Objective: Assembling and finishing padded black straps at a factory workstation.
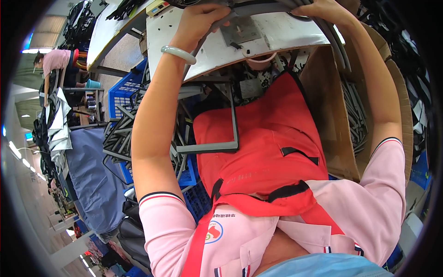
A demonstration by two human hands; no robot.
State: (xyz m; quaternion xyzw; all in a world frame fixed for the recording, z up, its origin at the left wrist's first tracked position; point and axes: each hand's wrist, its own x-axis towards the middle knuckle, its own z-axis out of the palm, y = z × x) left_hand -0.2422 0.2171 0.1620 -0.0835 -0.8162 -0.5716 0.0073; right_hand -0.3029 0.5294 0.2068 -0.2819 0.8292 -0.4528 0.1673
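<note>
At the top edge, over the white table [203, 51], my left hand [196, 25] closes its fingers round a long grey strip [263, 8]. That strip bends across toward my right hand [323, 10], whose fingers grip the same grey length; more strips hang down past the right wrist. The upper part of both hands' work is cut off by the picture edge. Between my hands, a flat metal plate [240, 33] lies on the table. A grey strip bent into a square-cornered frame [207, 148] rests against my red apron [263, 138].
Left of me, a blue crate [121, 92] overflows with bent grey strips [121, 134]. On my right stands a cardboard box [330, 120] holding straighter grey strips [354, 115]. A pink pot [260, 62] sits below the table edge. Another person [56, 61] bends over at far left.
</note>
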